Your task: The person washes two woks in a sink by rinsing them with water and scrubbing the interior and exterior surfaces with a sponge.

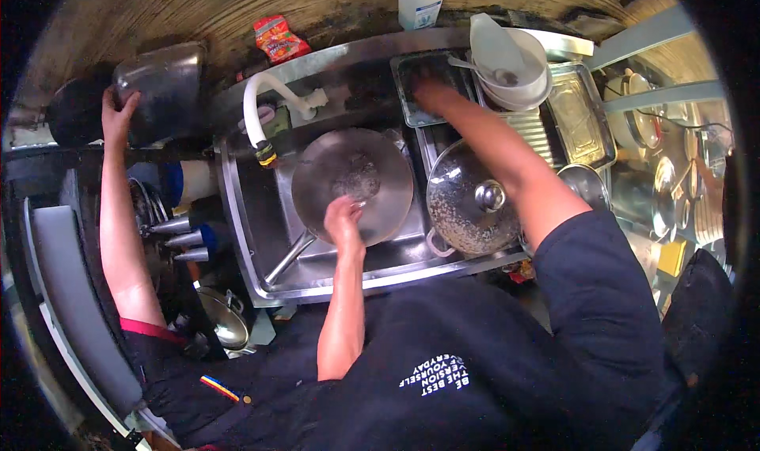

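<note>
A wide metal wok (386,213) with dark marks at its centre lies in the steel sink (409,258), its handle towards the lower left. Over the wok's near side is my left hand (344,216), fingers bent; a small glint shows at the fingertips, and whether they hold anything is unclear. My right hand (432,92) reaches into a dark rectangular container (409,116) behind the sink, blurred and in shadow. Under my right forearm sits a round pot with a glass lid (460,213). A white faucet hose (254,110) curves over the sink's back left.
At left, a co-worker's hand (120,110) touches a metal container (163,74). White bowls (519,95) with a spoon stand at back right, beside a metal tray (579,116). Behind the sink are a plastic bottle (420,6) and a red packet (280,40).
</note>
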{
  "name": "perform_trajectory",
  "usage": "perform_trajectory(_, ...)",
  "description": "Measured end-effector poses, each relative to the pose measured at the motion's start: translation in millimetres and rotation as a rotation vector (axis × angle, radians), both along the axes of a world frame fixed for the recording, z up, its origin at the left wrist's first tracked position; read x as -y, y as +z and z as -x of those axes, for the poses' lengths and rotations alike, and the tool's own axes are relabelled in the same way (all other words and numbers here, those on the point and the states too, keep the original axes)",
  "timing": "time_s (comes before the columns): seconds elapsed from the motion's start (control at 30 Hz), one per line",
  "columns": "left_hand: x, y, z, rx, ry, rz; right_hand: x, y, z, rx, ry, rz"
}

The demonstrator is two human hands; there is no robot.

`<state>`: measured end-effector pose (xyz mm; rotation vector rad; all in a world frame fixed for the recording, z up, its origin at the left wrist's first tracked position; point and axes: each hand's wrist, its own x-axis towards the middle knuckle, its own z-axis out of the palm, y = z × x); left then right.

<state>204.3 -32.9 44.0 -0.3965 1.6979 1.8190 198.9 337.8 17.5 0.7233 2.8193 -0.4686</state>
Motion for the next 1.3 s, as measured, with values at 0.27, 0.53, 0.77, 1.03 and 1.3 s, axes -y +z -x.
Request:
perform_trajectory(0.27, -149.1, 56.0, 5.9, -0.813, -0.547, -0.094, -15.5, 67.1, 6.2, 0.009, 0.058, -0.022)
perform_trajectory(0.53, -227.8, 21.7, 20.0, -1.165, -0.958, 0.267, 2.4, 85.6, -22.2, -0.003, -0.091, 0.04)
perform_trajectory(0.77, -282.0, 26.3, 28.4, -0.909, -1.479, 0.702, -10.6, 58.6, -37.8, -0.122, -0.227, 0.064)
perform_trajectory(1.03, -297.3, 1.6, 32.0, -0.931, -1.472, 0.792, -43.2, 6.9, -31.6, -0.068, 0.018, -0.066)
perform_trajectory(1.3, -273.3, -2.0, 43.3, -1.167, -1.418, 0.789, -24.5, 17.3, -5.0, -0.176, -0.016, 0.316)
